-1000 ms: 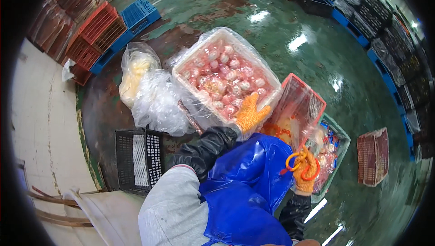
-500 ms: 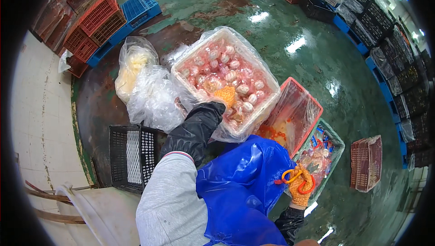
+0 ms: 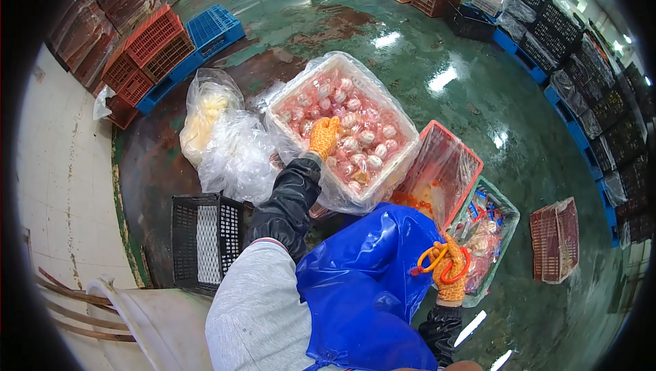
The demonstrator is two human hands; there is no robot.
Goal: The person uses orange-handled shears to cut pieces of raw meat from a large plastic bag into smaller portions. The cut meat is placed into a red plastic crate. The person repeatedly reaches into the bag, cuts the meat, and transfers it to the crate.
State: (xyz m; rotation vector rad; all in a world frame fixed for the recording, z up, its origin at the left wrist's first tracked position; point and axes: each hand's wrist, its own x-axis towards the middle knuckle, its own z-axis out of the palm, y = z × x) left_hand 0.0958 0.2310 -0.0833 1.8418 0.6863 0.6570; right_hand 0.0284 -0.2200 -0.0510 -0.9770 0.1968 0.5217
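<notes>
Lumps, round, pink and streaked with white, fill one white tub, too many to count from where I stand. The person's left hand, in a nubbly orange glove, is over the tub's near left part; most lumps lie beyond and to the right of its fingers. Those fingers are curled in, and I cannot tell whether they pinch anything. The right hand, gloved alike, has its fingers bent around two smooth loops, one orange, one redder, beside a green crate of mixed packets.

Clear, crinkly film wraps the tub. Beside it sits one red crate holding small orange bits. Left of the tub slump two plastic bags, one pale yellow inside, near one black slatted crate. A shiny blue apron covers the person's front.
</notes>
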